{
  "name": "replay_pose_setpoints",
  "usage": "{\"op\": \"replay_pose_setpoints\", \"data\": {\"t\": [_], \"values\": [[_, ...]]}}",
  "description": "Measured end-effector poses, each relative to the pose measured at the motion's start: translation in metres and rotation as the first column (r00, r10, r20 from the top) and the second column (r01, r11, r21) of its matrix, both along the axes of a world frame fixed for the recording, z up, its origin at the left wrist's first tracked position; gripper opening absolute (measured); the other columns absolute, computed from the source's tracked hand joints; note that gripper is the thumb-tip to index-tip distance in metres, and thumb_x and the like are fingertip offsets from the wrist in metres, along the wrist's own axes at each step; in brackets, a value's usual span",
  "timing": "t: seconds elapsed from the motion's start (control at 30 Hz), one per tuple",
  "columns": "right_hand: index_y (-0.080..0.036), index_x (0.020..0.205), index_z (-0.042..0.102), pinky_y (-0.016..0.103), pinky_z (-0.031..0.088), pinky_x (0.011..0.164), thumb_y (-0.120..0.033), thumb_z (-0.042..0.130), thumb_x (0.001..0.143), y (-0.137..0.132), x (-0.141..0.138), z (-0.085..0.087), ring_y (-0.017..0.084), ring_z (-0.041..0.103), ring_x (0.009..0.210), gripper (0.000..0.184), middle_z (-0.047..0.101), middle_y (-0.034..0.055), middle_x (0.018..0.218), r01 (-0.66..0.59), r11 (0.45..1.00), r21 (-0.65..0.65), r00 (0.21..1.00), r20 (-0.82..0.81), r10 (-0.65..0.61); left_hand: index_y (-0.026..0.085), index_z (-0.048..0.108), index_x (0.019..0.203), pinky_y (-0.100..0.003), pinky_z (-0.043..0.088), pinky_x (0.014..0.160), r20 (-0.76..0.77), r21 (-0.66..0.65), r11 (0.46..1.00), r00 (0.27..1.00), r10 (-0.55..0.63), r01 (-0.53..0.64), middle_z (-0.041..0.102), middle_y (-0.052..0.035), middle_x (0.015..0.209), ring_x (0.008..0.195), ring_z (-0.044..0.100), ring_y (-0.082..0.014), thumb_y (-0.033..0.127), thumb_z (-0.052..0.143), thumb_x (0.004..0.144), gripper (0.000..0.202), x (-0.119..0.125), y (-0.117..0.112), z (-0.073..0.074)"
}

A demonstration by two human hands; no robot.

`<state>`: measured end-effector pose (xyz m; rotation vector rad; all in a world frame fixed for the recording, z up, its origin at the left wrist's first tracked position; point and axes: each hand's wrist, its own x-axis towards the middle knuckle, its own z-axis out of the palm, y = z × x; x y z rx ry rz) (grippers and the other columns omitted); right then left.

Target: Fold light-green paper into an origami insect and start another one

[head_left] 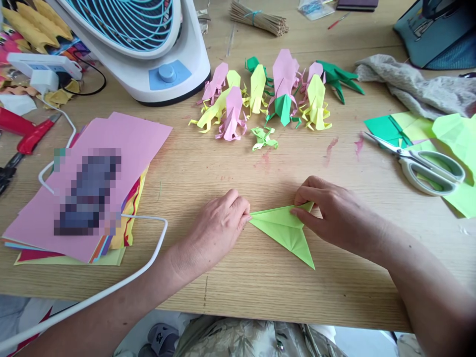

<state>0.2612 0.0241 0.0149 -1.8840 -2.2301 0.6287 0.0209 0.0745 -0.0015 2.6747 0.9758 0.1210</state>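
Note:
A light green folded paper (286,232) lies on the wooden table (230,277) near the front edge, shaped like a pointed triangle. My left hand (219,228) pinches its left tip with curled fingers. My right hand (330,210) presses on its upper right corner, fingers closed over the fold. Behind them stands a group of several finished paper figures (260,99) in pink, yellow and green, and one small light green figure (263,138) lies closest to me.
A stack of coloured paper sheets (111,148) with a pink top sheet lies at the left, crossed by a white cable (148,258). A white fan (148,44) stands behind it. Scissors (420,163) rest on green paper scraps (457,144) at the right, beside a grey cloth (412,87).

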Motion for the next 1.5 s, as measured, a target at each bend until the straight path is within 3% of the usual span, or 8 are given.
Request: {"op": "replay_pose_setpoints", "data": {"t": [0.3, 0.5, 0.63, 0.73, 0.83, 1.03, 1.27, 1.5], "values": [[-0.019, 0.079, 0.062, 0.029, 0.039, 0.061, -0.019, 0.057, 0.085, 0.0, -0.003, 0.001, 0.015, 0.055, 0.065, 0.008, 0.059, 0.0042, 0.084, 0.029, 0.999, 0.024, 0.999, 0.028, -0.03, 0.018, 0.049, 0.085, -0.029, 0.046, 0.064, -0.132, 0.084, 0.996, 0.991, 0.001, 0.01, 0.054, -0.0031, 0.088, 0.074, 0.055, -0.0148, 0.017, 0.043, 0.095, 0.012, 0.007, 0.001, 0.004], [-0.019, 0.079, 0.061, 0.029, 0.039, 0.061, -0.019, 0.055, 0.086, -0.001, -0.004, -0.003, 0.015, 0.054, 0.064, 0.009, 0.058, 0.0051, 0.084, 0.016, 0.998, 0.059, 0.999, 0.049, -0.019, 0.017, 0.055, 0.1, -0.029, 0.049, 0.069, 0.088, 0.131, 0.99, 0.995, 0.036, -0.047, 0.058, -0.0043, 0.091, 0.078, 0.057, -0.0154, 0.014, 0.047, 0.094, 0.01, 0.0, -0.006, -0.001], [-0.018, 0.081, 0.06, 0.03, 0.039, 0.063, -0.02, 0.055, 0.086, -0.002, -0.004, -0.006, 0.016, 0.054, 0.066, 0.007, 0.057, 0.0055, 0.085, 0.004, 0.998, 0.057, 0.999, 0.046, -0.006, 0.016, 0.058, 0.121, -0.034, 0.051, 0.081, 0.215, 0.371, 0.915, 0.944, -0.25, 0.158, 0.066, -0.0083, 0.104, 0.095, 0.06, -0.0191, 0.012, 0.05, 0.094, 0.029, -0.004, -0.019, -0.001], [-0.018, 0.082, 0.059, 0.03, 0.039, 0.063, -0.018, 0.055, 0.086, -0.002, -0.003, -0.006, 0.016, 0.053, 0.066, 0.005, 0.056, 0.0054, 0.086, 0.0, 0.998, 0.057, 1.0, 0.031, -0.002, 0.011, 0.06, 0.122, -0.038, 0.048, 0.101, 0.166, 0.388, 0.866, 0.9, -0.403, 0.316, 0.066, -0.0095, 0.121, 0.115, 0.057, -0.0212, 0.012, 0.045, 0.096, 0.03, -0.002, -0.029, 0.0], [-0.018, 0.081, 0.058, 0.03, 0.04, 0.063, -0.017, 0.055, 0.085, -0.001, -0.003, -0.006, 0.016, 0.053, 0.067, 0.005, 0.056, 0.0053, 0.085, 0.002, 0.998, 0.055, 1.0, 0.016, -0.003, 0.008, 0.061, 0.121, -0.039, 0.045, 0.107, 0.116, 0.334, 0.885, 0.918, -0.38, 0.325, 0.066, -0.0101, 0.123, 0.117, 0.057, -0.022, 0.011, 0.041, 0.097, 0.032, 0.001, -0.034, 0.0], [-0.019, 0.079, 0.059, 0.029, 0.04, 0.063, -0.017, 0.057, 0.084, -0.001, -0.002, -0.007, 0.017, 0.055, 0.068, 0.005, 0.056, 0.0049, 0.084, 0.005, 0.999, 0.045, 1.0, 0.0, -0.005, 0.005, 0.056, 0.13, -0.034, 0.051, 0.102, 0.039, 0.318, 0.896, 0.94, -0.338, 0.309, 0.065, -0.0129, 0.122, 0.111, 0.06, -0.0216, 0.013, 0.041, 0.097, 0.037, 0.0, -0.039, -0.003], [-0.019, 0.078, 0.058, 0.029, 0.041, 0.063, -0.017, 0.059, 0.084, -0.001, -0.001, -0.008, 0.016, 0.055, 0.068, 0.006, 0.056, 0.0037, 0.084, 0.004, 0.999, 0.052, 1.0, -0.026, -0.003, 0.009, 0.054, 0.135, -0.035, 0.054, 0.097, -0.086, 0.373, 0.875, 0.95, -0.299, 0.309, 0.051, -0.0151, 0.144, 0.113, 0.059, -0.0226, 0.014, 0.041, 0.097, 0.04, -0.003, -0.044, 0.002], [-0.019, 0.078, 0.059, 0.029, 0.04, 0.062, -0.017, 0.059, 0.084, -0.001, -0.001, -0.008, 0.015, 0.054, 0.067, 0.007, 0.056, 0.0035, 0.083, 0.005, 0.998, 0.055, 1.0, -0.015, -0.004, 0.009, 0.054, 0.134, -0.036, 0.054, 0.095, -0.125, 0.383, 0.863, 0.944, -0.305, 0.329, 0.054, -0.0202, 0.14, 0.112, 0.062, -0.0241, 0.013, 0.042, 0.096, 0.04, -0.002, -0.043, 0.006]]}}
